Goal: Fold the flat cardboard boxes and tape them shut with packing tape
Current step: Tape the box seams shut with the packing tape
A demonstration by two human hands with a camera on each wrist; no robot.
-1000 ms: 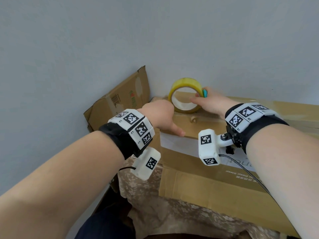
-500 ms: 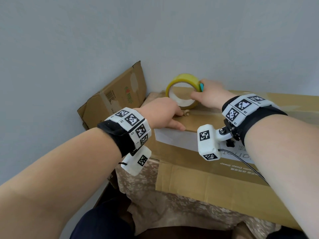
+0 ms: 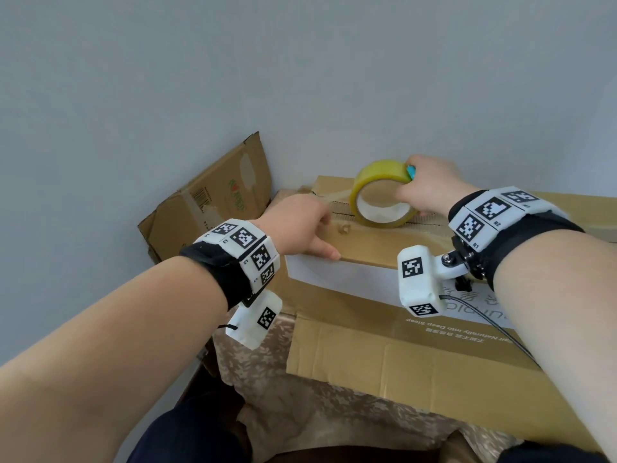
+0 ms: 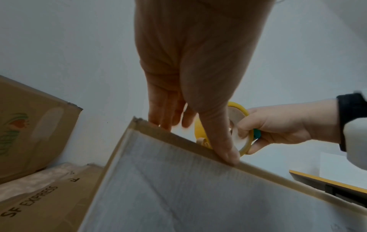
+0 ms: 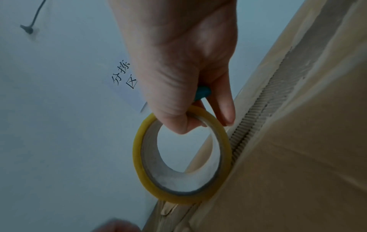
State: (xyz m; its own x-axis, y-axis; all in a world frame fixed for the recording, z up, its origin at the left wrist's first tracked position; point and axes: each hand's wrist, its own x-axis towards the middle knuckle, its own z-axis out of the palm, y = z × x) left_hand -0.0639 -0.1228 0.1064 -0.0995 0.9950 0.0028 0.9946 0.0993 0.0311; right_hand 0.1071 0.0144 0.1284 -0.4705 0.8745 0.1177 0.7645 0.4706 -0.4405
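my right hand [image 3: 430, 188] grips the tape roll [image 3: 380, 195] on the box [image 3: 384, 242]; my left hand [image 3: 297, 225] lies flat, fingers straight, on the box's near edge.

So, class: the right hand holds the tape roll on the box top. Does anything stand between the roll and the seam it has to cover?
Nothing visible does. The right hand grips the tape roll, which already stands on the seam of the box. The left hand rests on the box's near left corner, beside the seam's line rather than plainly across it.

Soft, even light fills the head view, shadows faint; both wrist views look dimmer and bluish, with wide-angle stretch at the edges and blur on the near fingers [image 4: 168, 109]
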